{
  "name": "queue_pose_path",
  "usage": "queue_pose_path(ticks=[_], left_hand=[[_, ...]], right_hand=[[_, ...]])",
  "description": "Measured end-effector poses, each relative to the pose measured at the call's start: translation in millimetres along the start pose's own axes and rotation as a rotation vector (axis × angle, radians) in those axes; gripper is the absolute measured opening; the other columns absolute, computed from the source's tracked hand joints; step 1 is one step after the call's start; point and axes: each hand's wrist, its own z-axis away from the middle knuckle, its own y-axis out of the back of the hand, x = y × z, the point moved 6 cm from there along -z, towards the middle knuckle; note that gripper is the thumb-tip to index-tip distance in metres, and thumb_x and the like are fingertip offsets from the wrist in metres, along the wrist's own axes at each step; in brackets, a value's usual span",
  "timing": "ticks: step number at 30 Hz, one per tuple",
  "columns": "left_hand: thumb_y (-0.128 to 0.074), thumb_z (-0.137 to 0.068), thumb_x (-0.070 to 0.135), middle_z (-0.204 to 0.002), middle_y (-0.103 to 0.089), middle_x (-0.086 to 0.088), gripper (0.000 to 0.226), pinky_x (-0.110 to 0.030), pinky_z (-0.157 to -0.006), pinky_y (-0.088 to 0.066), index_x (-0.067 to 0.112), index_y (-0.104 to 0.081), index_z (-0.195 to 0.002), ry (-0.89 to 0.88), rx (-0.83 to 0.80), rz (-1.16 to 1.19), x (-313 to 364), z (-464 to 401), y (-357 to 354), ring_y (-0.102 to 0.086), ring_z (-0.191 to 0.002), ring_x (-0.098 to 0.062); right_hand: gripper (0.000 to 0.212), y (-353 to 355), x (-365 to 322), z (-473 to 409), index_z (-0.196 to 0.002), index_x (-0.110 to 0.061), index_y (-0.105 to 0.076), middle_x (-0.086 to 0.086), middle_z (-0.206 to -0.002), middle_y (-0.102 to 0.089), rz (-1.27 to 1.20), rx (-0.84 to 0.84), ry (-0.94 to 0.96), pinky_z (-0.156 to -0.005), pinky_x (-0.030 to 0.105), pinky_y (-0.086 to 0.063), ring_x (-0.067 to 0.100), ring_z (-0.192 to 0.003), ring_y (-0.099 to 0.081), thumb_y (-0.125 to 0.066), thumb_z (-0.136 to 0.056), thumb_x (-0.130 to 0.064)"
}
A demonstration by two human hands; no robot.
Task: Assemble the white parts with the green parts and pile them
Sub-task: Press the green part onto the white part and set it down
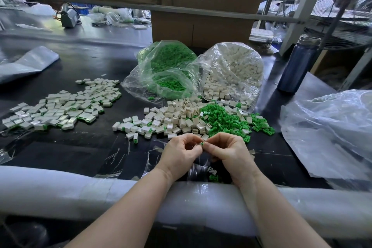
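Left hand (pixel 182 152) and right hand (pixel 225 150) pinch a green clip (pixel 202 143) between meeting fingertips; white housing hidden; next, press home.

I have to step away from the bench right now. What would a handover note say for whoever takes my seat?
Left hand and right hand meet near the table's front edge, pinching a small green part between the fingertips; whether a white part is in there too is hidden.
Loose white parts and loose green parts lie just ahead of the hands, with an open bag of green parts and a bag of white parts behind them.
Done: a spread of assembled pieces at far left.
Left: the loose heaps and both bags.
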Motion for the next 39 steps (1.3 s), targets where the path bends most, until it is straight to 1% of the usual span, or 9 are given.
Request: queue_pose_path(ticks=[3,6,9,12,15,18,24,33,39], left_hand=[[-0.06,-0.084,0.008,-0.085,-0.069,-0.017,0.017,-0.042,-0.081,-0.053,0.023,-0.065,-0.08,0.003,-0.012,0.002,-1.6,-0.5,-0.4,-0.063,-0.084,-0.034],[-0.06,-0.085,0.007,-0.084,-0.065,-0.008,0.017,-0.031,-0.076,-0.052,0.023,-0.065,-0.083,-0.005,-0.021,0.007,-0.7,-1.0,-0.2,-0.06,-0.075,-0.023],[-0.06,-0.085,0.006,-0.092,-0.058,-0.005,0.017,-0.026,-0.074,-0.05,0.022,-0.066,-0.084,-0.023,-0.019,0.012,2.4,-1.5,0.6,-0.055,-0.075,-0.015],[-0.062,-0.085,0.006,-0.1,-0.05,-0.004,0.017,-0.024,-0.08,-0.049,0.022,-0.065,-0.085,-0.034,-0.041,0.037,4.6,-1.1,-0.8,-0.053,-0.081,-0.016],[-0.064,-0.085,0.008,-0.108,-0.046,-0.006,0.013,-0.023,-0.084,-0.05,0.021,-0.065,-0.087,-0.038,-0.082,0.05,5.3,-0.8,-3.6,-0.054,-0.086,-0.015],[-0.065,-0.085,0.01,-0.113,-0.044,-0.009,0.01,-0.029,-0.091,-0.05,0.018,-0.066,-0.09,-0.029,-0.127,0.08,4.4,0.0,-7.5,-0.055,-0.094,-0.019],[-0.061,-0.086,0.007,-0.112,-0.045,-0.01,0.013,-0.042,-0.095,-0.048,0.019,-0.065,-0.09,-0.038,-0.162,0.054,4.4,0.9,-9.6,-0.054,-0.104,-0.029],[-0.063,-0.085,0.008,-0.107,-0.046,-0.004,0.018,-0.039,-0.099,-0.045,0.026,-0.065,-0.085,-0.081,-0.168,0.002,3.7,0.9,-10.8,-0.053,-0.107,-0.021],[-0.065,-0.084,0.011,-0.107,-0.046,-0.007,0.018,-0.046,-0.091,-0.05,0.029,-0.067,-0.084,-0.071,-0.142,0.108,0.0,-1.7,-10.6,-0.057,-0.1,-0.033]], right_hand=[[0.024,0.3,0.8,0.0,-0.06,-0.015,-0.069,0.003,-0.056,-0.065,0.019,-0.005,-0.006,-0.044,0.018,-0.046,0.008,-0.046,-0.059,-0.071,-0.076,0.003],[0.023,1.4,2.4,-0.7,-0.063,-0.015,-0.069,0.002,-0.058,-0.065,0.01,0.002,-0.018,-0.046,0.021,-0.047,0.011,-0.049,-0.058,-0.067,-0.08,0.001],[0.014,4.2,3.1,-2.3,-0.074,-0.014,-0.066,-0.001,-0.064,-0.063,0.016,0.049,-0.008,-0.054,0.03,-0.048,0.012,-0.055,-0.057,-0.065,-0.085,-0.005],[0.007,-1.2,5.4,-2.5,-0.088,-0.008,-0.064,0.011,-0.081,-0.066,-0.001,0.003,-0.03,-0.065,0.038,-0.05,0.023,-0.069,-0.062,-0.059,-0.09,-0.011],[0.018,-9.7,4.3,-1.4,-0.091,-0.009,-0.067,0.008,-0.08,-0.066,0.059,-0.089,-0.04,-0.064,0.024,-0.049,0.018,-0.073,-0.061,-0.053,-0.091,-0.02],[0.026,-13.2,3.7,-0.7,-0.093,-0.001,-0.068,0.01,-0.079,-0.064,0.079,-0.153,-0.046,-0.064,0.023,-0.047,0.018,-0.074,-0.058,-0.052,-0.09,-0.022],[0.025,-12.9,5.5,-0.7,-0.091,0.003,-0.065,0.01,-0.071,-0.057,0.06,-0.173,-0.059,-0.056,0.021,-0.042,0.015,-0.063,-0.05,-0.053,-0.09,-0.019],[0.026,-13.0,3.5,-0.1,-0.082,-0.002,-0.069,-0.004,-0.058,-0.055,0.04,-0.169,-0.03,-0.048,0.014,-0.035,0.005,-0.051,-0.043,-0.058,-0.08,-0.026],[0.037,-12.9,3.3,0.7,-0.094,-0.001,-0.069,0.013,-0.073,-0.058,0.001,-0.185,-0.049,-0.06,0.024,-0.041,0.022,-0.068,-0.049,-0.055,-0.081,-0.032]])
